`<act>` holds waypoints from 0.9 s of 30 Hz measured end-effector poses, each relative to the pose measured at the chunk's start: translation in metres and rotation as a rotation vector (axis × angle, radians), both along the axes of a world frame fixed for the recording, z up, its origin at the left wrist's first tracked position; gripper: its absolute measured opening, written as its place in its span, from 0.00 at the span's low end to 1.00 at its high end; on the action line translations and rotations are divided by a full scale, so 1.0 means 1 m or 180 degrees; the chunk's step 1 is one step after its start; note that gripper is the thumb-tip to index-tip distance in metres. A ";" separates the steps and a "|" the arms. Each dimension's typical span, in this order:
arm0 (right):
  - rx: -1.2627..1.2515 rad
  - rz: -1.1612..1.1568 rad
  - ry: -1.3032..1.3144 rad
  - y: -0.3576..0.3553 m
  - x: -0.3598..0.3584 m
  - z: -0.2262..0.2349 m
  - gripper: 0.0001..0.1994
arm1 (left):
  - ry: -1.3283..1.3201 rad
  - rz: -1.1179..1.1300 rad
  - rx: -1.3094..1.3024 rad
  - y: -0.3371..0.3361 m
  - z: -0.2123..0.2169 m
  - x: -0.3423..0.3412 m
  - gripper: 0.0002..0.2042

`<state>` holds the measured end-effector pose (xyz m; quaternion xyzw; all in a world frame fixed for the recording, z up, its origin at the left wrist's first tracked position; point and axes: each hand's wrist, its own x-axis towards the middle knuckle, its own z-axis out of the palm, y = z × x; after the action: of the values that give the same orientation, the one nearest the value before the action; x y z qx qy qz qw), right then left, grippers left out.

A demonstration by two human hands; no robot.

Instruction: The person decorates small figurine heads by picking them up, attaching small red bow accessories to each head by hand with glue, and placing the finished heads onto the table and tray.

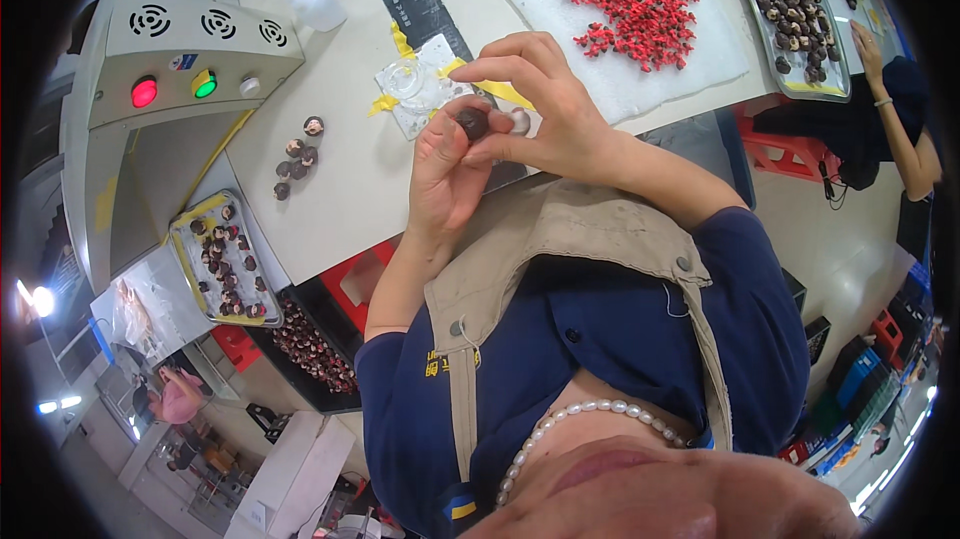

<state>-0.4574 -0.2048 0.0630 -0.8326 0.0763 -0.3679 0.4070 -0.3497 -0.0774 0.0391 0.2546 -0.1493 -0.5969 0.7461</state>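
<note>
My left hand (445, 179) is closed, pinching a small dark brown ball (472, 122) that looks like a tiny doll head. From the other side, my right hand (560, 114) meets it with the thumb and a bent finger, while its forefinger stretches out above. A pale bit (519, 121) shows between the right fingers; I cannot tell whether it is a fingertip cover or a part. Just beyond the hands lies a clear round dish (405, 79) on a white pad fixed with yellow tape. Several similar brown-and-cream heads (297, 167) lie loose on the table to the left.
A grey machine (190, 49) with red and green buttons stands at the left. Below it is a tray of heads (225, 264). Small red-and-black pieces (640, 9) are heaped on a white foam sheet. Another full tray (790, 19) lies at far right, near a co-worker's arm (900, 129).
</note>
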 end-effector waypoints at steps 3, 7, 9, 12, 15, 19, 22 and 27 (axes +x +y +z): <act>0.0103 -0.0042 -0.0182 0.000 -0.005 -0.002 0.29 | -0.0060 0.0172 0.0168 0.002 -0.003 0.004 0.19; 0.0241 -0.0139 -0.0236 -0.006 -0.015 -0.006 0.19 | -0.0344 0.0698 0.0382 0.018 -0.001 0.019 0.20; 0.0055 -0.0496 0.0023 -0.018 -0.021 -0.016 0.08 | -0.0376 0.1032 0.0251 0.037 -0.007 0.043 0.19; -0.0612 -0.1147 0.0303 -0.054 -0.034 -0.030 0.07 | -0.1081 0.1943 0.0271 0.080 0.000 0.088 0.16; -0.1279 -0.1518 0.0605 -0.094 -0.033 -0.052 0.05 | -0.3134 0.3149 0.1118 0.139 0.002 0.146 0.12; -0.1653 -0.1995 0.1254 -0.112 -0.023 -0.046 0.10 | -0.4786 0.3597 0.3342 0.216 0.002 0.210 0.12; -0.1808 -0.1924 0.1780 -0.112 -0.010 -0.043 0.10 | -0.6033 0.3415 0.4550 0.253 -0.005 0.246 0.18; -0.1793 -0.1648 0.2156 -0.107 -0.002 -0.036 0.07 | -0.6327 0.3459 0.4843 0.227 -0.016 0.264 0.18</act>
<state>-0.4589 -0.3121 0.0267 -0.9363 0.3055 -0.1724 0.0147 -0.0857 0.1492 0.0229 0.9430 -0.1375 0.2686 0.1401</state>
